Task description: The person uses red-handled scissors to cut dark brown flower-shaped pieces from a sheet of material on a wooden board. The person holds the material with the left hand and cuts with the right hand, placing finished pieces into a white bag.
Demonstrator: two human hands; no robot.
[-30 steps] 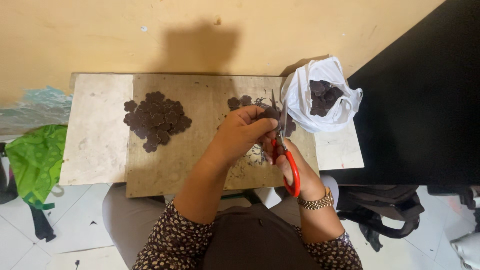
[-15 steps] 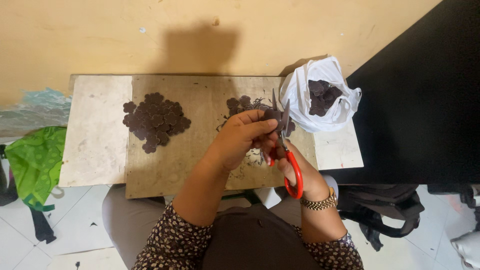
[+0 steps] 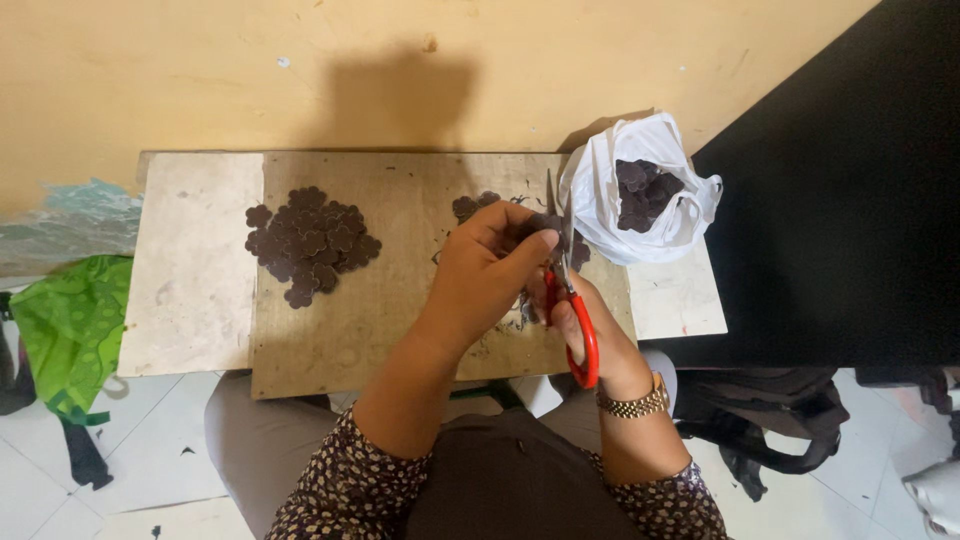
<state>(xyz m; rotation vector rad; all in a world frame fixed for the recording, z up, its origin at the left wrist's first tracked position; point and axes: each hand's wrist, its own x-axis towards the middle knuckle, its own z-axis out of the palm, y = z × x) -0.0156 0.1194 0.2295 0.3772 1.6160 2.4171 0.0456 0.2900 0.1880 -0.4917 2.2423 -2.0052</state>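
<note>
A small dark brown flower-shaped cutout [image 3: 541, 226] is sitting pinched between the thumb and fingertips of the left hand [image 3: 490, 275], held just above the middle of the wooden board [image 3: 340, 330]. The blades of the red-handled scissors [image 3: 568, 290] are pointing up and away from the person, right beside that piece (whether they are biting into it or only touching it cannot be told from the head view). The right hand [image 3: 580, 320] is gripping the scissors with fingers curled through the red loops, mostly hidden behind the left hand; a gold-coloured wristwatch [image 3: 632, 403] is circling its wrist.

Just beyond the fingertips, a few loose cutouts [image 3: 470, 206] are lying on the board. Farther to the left, well apart from the hands, a heap of finished flower shapes [image 3: 312, 243] is resting on the same board. To the right, near the scissor tips, a white plastic bag [image 3: 610, 200] is standing open with more dark pieces [image 3: 645, 190] inside. The board is lying across a pale low table [image 3: 190, 280] set against a yellow wall [image 3: 200, 80]. A green bag [image 3: 60, 325] is sitting on the tiled floor at the left, and a black bag [image 3: 760, 420] at the right.
</note>
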